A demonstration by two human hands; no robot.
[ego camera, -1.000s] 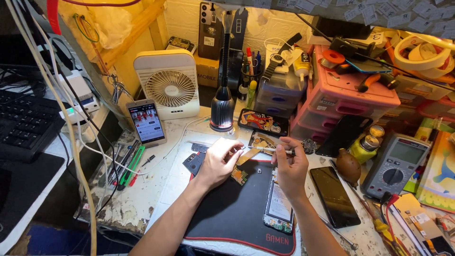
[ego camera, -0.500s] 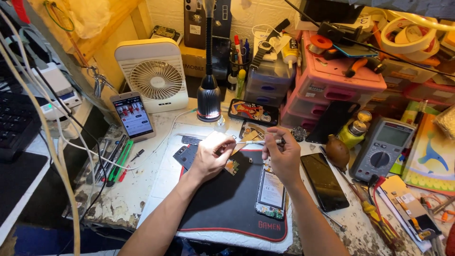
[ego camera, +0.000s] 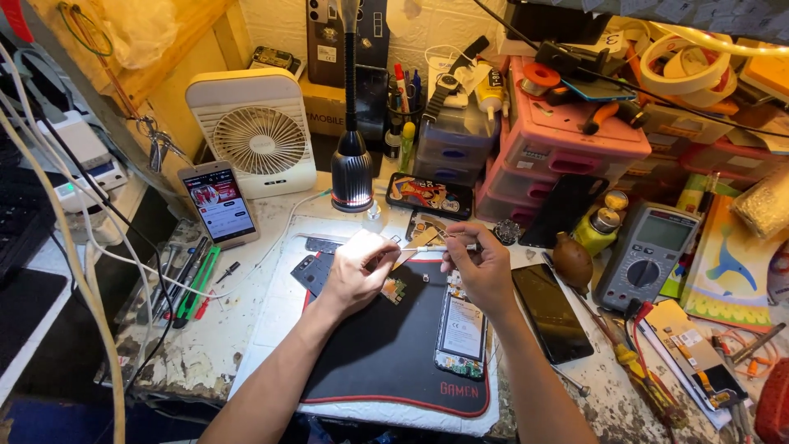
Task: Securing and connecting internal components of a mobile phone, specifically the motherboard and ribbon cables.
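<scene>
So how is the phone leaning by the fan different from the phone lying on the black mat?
The phone by the fan stands propped up, while the opened phone lies flat on the black mat. The propped one has its screen lit with a picture; the opened one shows its insides and no screen. The propped one stands apart from both hands; the opened one lies under the right hand. Both are slim rectangles.

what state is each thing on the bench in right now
left hand: pressing a small circuit board
right hand: pinching a thin tool
opened phone: back off, insides showing
propped phone: screen lit
fan: cannot tell if spinning
multimeter: display blank
dark phone: screen off
</scene>
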